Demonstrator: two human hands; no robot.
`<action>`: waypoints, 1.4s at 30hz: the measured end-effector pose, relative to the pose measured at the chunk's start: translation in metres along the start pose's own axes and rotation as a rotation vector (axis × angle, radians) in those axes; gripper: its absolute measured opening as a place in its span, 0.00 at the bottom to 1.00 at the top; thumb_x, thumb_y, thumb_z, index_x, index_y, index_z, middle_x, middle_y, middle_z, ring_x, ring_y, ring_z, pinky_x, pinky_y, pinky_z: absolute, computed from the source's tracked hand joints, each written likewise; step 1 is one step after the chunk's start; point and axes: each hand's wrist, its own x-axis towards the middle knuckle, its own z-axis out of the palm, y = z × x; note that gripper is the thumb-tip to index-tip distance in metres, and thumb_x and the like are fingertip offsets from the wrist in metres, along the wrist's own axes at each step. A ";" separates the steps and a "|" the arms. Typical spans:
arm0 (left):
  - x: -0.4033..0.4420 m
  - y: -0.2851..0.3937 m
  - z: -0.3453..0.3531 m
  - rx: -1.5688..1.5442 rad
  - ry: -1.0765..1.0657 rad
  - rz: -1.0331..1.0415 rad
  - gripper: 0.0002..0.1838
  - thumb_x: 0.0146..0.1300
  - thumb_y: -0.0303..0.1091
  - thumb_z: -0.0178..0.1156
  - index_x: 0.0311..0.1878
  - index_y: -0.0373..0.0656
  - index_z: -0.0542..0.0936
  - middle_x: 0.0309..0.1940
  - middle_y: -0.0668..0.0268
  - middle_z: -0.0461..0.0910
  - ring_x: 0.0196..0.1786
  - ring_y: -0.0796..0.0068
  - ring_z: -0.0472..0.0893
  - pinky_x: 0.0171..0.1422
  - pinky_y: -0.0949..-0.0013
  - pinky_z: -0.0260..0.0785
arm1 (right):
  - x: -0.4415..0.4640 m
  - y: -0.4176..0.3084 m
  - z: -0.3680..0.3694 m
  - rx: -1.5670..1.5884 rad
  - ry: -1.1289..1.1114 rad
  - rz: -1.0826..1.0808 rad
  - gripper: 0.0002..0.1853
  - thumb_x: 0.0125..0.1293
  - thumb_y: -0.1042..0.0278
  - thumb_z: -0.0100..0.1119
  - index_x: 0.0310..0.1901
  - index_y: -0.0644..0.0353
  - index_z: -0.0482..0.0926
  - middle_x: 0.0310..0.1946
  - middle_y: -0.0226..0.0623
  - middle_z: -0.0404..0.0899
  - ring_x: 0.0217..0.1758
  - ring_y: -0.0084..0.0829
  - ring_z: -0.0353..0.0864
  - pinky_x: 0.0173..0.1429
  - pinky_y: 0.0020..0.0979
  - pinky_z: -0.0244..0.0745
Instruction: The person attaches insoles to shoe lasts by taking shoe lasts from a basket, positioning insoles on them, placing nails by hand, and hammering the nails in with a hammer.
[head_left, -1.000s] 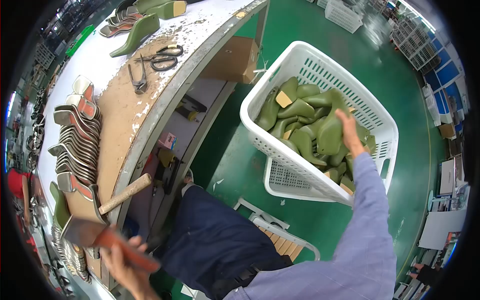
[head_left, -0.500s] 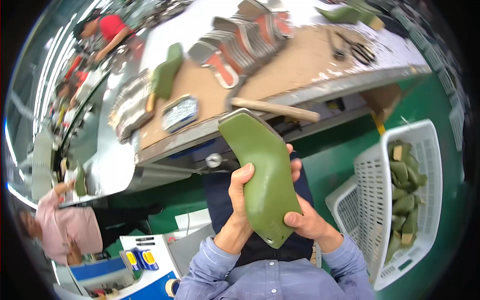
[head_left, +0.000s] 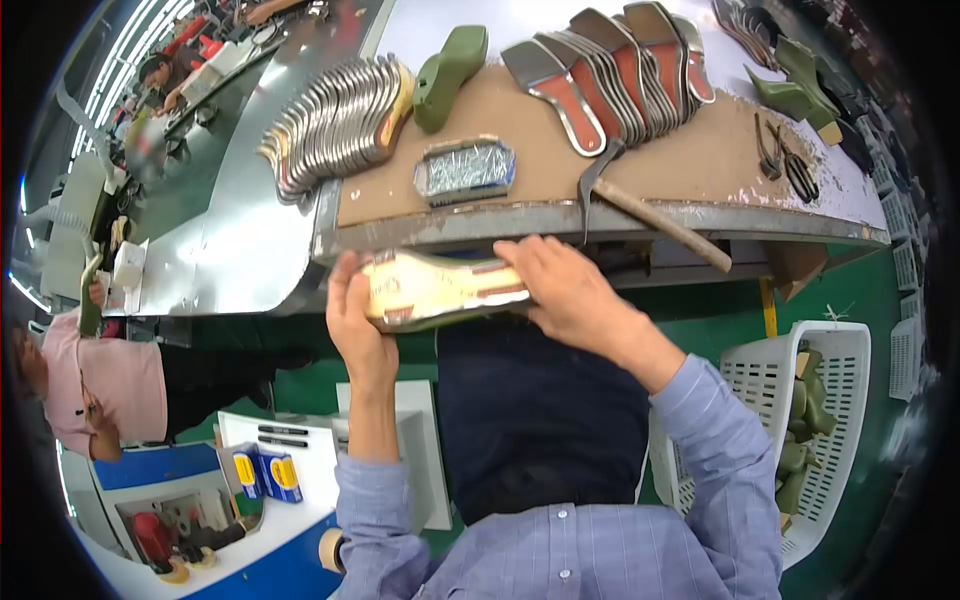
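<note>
Left hand (head_left: 356,318) and right hand (head_left: 568,290) clasp one pale-soled last (head_left: 440,285); stacked insoles (head_left: 606,36) at one o'clock look unused.

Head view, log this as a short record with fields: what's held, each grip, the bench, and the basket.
Held: green shoe form, pale underside facing the camera
Left grip: around its left end
Right grip: on its right end
Bench: tray of small metal pieces, hammer with handle over the edge, scissors
White basket: several green forms inside
</note>
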 end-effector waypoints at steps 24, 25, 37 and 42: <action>0.082 0.024 0.127 0.843 -0.734 0.485 0.08 0.61 0.31 0.63 0.40 0.36 0.82 0.31 0.53 0.83 0.34 0.63 0.84 0.39 0.63 0.73 | 0.007 -0.010 0.003 -0.076 -0.024 0.017 0.39 0.41 0.81 0.71 0.59 0.66 0.67 0.46 0.48 0.72 0.48 0.49 0.74 0.52 0.42 0.71; 0.055 0.039 0.125 0.844 -0.745 0.413 0.08 0.61 0.29 0.63 0.41 0.36 0.82 0.31 0.54 0.83 0.35 0.66 0.84 0.40 0.64 0.73 | 0.007 -0.010 0.003 -0.087 -0.037 0.017 0.40 0.42 0.80 0.71 0.60 0.66 0.65 0.47 0.48 0.72 0.50 0.49 0.73 0.55 0.42 0.71; -0.011 0.024 0.103 1.133 -0.837 0.397 0.05 0.60 0.27 0.63 0.38 0.37 0.83 0.43 0.60 0.86 0.49 0.67 0.84 0.54 0.69 0.73 | -0.081 0.092 -0.089 -0.745 -0.038 0.410 0.28 0.63 0.69 0.59 0.66 0.47 0.68 0.49 0.44 0.75 0.46 0.43 0.77 0.46 0.41 0.74; -0.008 0.028 0.104 1.123 -0.838 0.055 0.05 0.61 0.28 0.62 0.38 0.36 0.83 0.44 0.59 0.86 0.43 0.70 0.84 0.50 0.70 0.73 | -0.088 0.072 -0.090 -0.192 0.130 0.494 0.27 0.71 0.72 0.50 0.71 0.47 0.63 0.29 0.33 0.69 0.25 0.28 0.70 0.30 0.29 0.68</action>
